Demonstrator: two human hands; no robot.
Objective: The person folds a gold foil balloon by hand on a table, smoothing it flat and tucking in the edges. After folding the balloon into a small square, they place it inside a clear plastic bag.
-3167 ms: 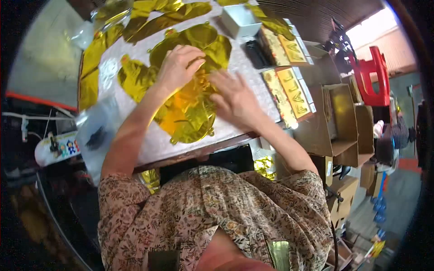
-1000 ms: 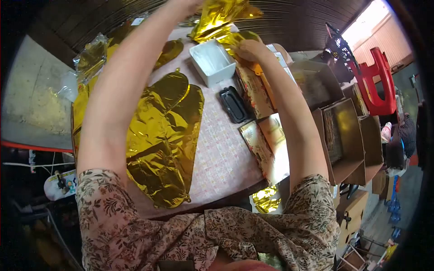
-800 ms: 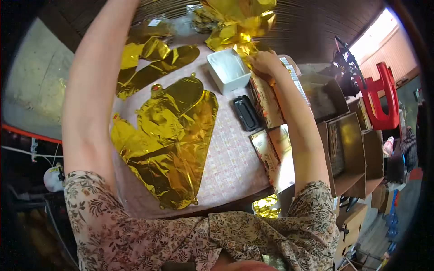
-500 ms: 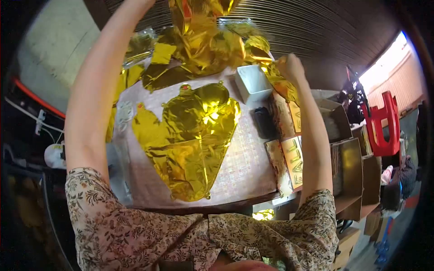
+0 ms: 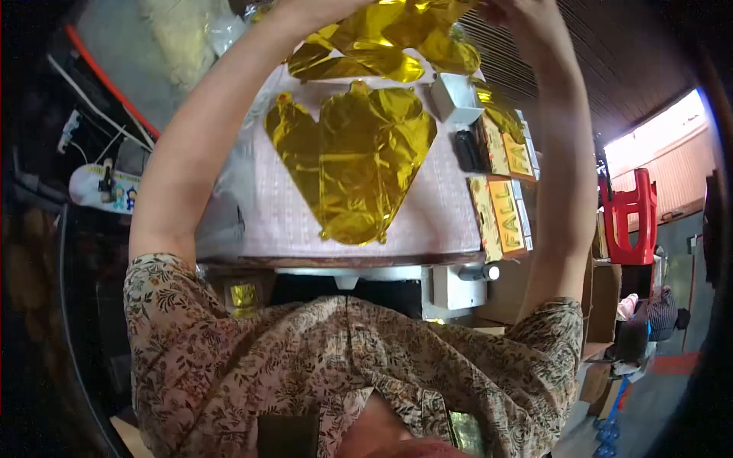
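Flat gold foil balloons (image 5: pixel 359 164) lie piled on the pink checked tablecloth in front of me, narrow end towards me. More crumpled gold foil (image 5: pixel 382 46) spreads across the far side, up to the top edge of the view. My left hand (image 5: pixel 324 9) is at that edge over the far foil; its fingers are cut off. My right hand (image 5: pixel 527 11) is opposite, fingers curled in at the far foil's right end, apparently gripping a gold foil balloon. A white open box (image 5: pixel 456 99) stands below my right hand, with a black object (image 5: pixel 467 151) nearer me.
Printed boxes marked "FALL" (image 5: pixel 504 214) line the table's right edge. Further right are cardboard boxes (image 5: pixel 605 301) and a red plastic stool (image 5: pixel 635 217). Clear plastic (image 5: pixel 221 206) lies along the left side. A white cable (image 5: pixel 95 95) runs at far left.
My view has shifted, so the table sits higher and the near edge shows. My right hand has gone from the right side of the foil to the far edge. My left hand has moved inward.
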